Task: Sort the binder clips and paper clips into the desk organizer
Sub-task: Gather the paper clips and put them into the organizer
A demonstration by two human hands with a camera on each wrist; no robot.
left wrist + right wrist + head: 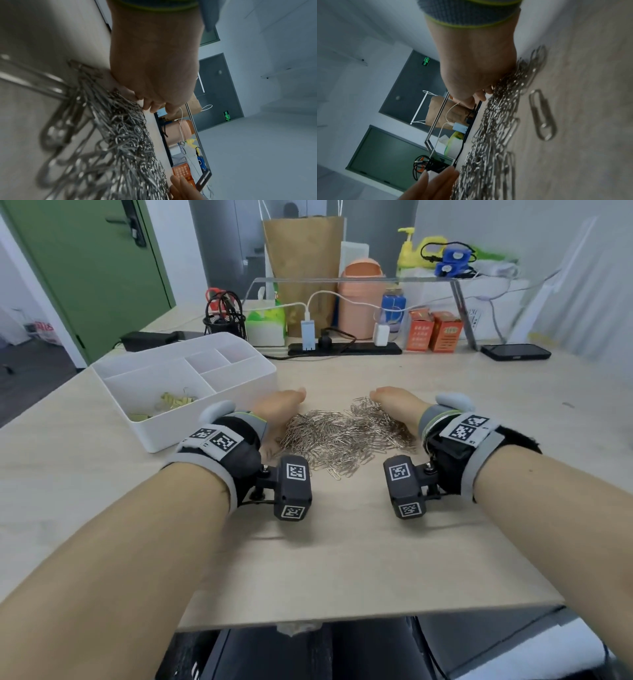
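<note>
- The binder clips (174, 401) look sorted already: a small heap of yellowish ones lies in the large near compartment of the white desk organizer (239, 378), which stands on the table to my left.
- The other compartments of the organizer show nothing in them from the head view, so I judge the paper clips have not gone in yet.
- The paper clips (342, 436) lie as one broad silver pile on the table straight ahead of me, with a few strays at its near edge.
- My left hand (281, 405) stands on its edge against the left side of the pile, fingers straight and held together, touching the clips.
- My right hand (397, 405) does the same on the right side, fingers fairly straight, with a slight curl at the tips; neither hand grips anything.
- I judge I am about to rake the pile together and scoop it, so roughly half the job is left.
- The table (376, 542) is pale wood-grain, smooth and flat.
- Along its back stand a black mesh pen holder (226, 325), a power strip (344, 348) with chargers, a brown paper bag (303, 268), a pink lidded bin (361, 299), orange boxes (433, 330) and a phone (515, 351).
- A green door (89, 268) is at the left of the room.
</note>
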